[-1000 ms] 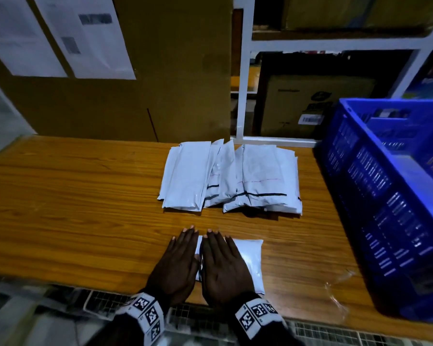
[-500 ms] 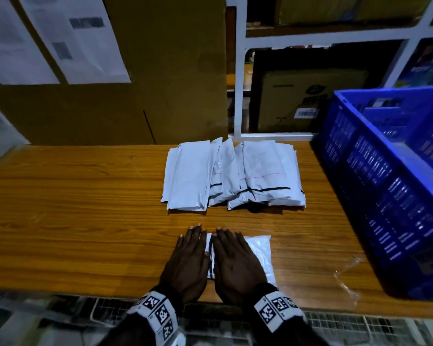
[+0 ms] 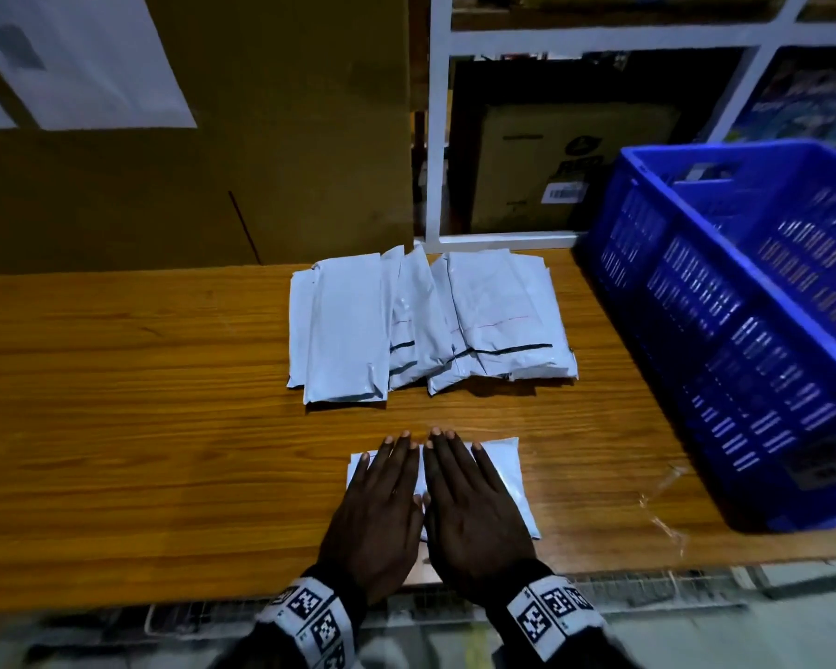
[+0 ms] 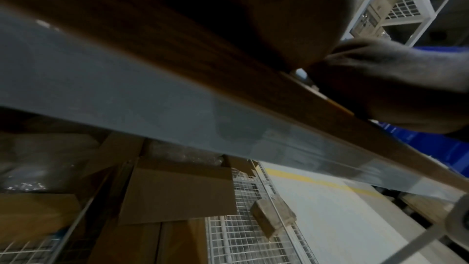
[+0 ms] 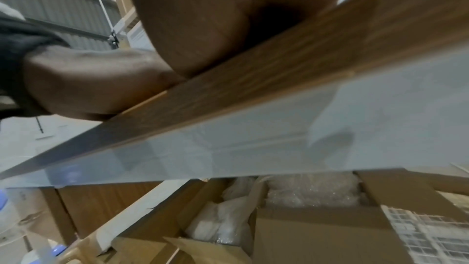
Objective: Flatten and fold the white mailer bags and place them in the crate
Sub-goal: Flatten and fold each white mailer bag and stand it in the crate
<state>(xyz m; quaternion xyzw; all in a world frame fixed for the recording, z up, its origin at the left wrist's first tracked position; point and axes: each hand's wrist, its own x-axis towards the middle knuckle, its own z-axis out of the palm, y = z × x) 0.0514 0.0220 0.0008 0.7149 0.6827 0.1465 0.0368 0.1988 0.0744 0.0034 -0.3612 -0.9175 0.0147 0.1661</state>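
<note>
A folded white mailer bag lies near the front edge of the wooden table. Both hands lie flat on it, side by side, fingers straight. My left hand covers the bag's left part, my right hand its middle; the bag's right strip shows beyond the fingers. Behind them a pile of several white mailer bags lies spread on the table. The blue crate stands at the right end of the table. Both wrist views show only palms against the table edge.
A large cardboard sheet with papers stuck on it stands behind the table. White shelving with boxes is behind the pile. A scrap of clear plastic lies near the crate. Cartons and wire mesh lie under the table.
The hands still press flat on the bag and have spread slightly; a corner of the bag now shows left of my left hand. The head view has shifted a little.
</note>
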